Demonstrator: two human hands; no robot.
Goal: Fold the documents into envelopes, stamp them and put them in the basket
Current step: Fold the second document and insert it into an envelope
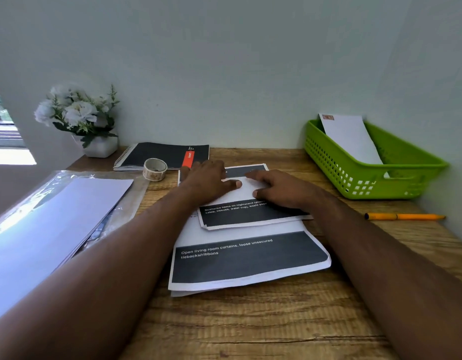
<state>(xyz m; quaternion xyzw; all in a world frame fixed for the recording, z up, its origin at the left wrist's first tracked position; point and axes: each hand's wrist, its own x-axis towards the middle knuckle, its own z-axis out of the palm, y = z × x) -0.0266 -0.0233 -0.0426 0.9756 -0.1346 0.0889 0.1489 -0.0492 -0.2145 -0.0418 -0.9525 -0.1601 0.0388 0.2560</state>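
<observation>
Your left hand (pixel 207 181) and right hand (pixel 279 188) are pressing flat-fingered on the folded document (pixel 246 203), while the green basket (pixel 354 175) is holding one stamped envelope (pixel 351 139).

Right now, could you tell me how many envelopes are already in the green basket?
1: a stamped envelope leans inside the green basket against its back rim; others could lie hidden below.

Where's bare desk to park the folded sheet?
Bare wood lies between the papers, the green basket and the pencil, and along the near edge. The left is crowded: plastic sleeve, tape roll, notebook.
</observation>
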